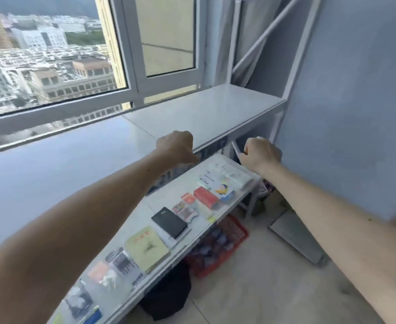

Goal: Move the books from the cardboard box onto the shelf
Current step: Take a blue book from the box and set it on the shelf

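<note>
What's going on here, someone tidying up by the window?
A person stands at a low white shelf under the window, both arms stretched toward its far end. The left hand and right hand are curled there; whether either has a grip on anything is hard to tell. Books lie flat in a row along the shelf, among them a yellow book, a black book and a red book. No cardboard box is in view.
</note>
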{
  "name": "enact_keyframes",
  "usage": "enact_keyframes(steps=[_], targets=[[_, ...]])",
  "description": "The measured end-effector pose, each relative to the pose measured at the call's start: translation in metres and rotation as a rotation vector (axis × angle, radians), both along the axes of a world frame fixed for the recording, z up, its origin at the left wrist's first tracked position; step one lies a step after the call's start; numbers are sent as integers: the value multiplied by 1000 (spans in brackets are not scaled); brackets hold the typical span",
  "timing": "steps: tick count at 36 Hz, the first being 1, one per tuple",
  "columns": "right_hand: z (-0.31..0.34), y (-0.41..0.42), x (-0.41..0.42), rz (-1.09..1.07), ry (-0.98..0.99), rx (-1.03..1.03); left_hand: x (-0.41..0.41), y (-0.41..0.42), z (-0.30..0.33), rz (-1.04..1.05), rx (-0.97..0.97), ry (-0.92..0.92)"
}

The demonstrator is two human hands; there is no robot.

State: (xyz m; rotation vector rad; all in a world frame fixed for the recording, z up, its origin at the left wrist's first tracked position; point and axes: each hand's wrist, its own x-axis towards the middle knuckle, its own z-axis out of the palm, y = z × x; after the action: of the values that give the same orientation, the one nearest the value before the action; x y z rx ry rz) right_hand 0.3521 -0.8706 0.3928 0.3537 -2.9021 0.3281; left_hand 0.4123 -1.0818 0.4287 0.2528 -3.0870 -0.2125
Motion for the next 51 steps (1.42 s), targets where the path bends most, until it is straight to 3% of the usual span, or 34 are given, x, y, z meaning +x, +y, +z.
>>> enact_keyframes(steps=[9,21,40,51], targets=[[-30,282,-14,-307,-47,108,-82,275,-59,-374,35,-132],[-86,575,-13,-598,-175,208,-140,577,-125,-615,91,-333],[-185,883,-103,-915,-383,142,-283,919,-219,-921,4,-496],[-269,1020,-190,-809,-510,133,-349,1050,-304,-786,-47,-665]])
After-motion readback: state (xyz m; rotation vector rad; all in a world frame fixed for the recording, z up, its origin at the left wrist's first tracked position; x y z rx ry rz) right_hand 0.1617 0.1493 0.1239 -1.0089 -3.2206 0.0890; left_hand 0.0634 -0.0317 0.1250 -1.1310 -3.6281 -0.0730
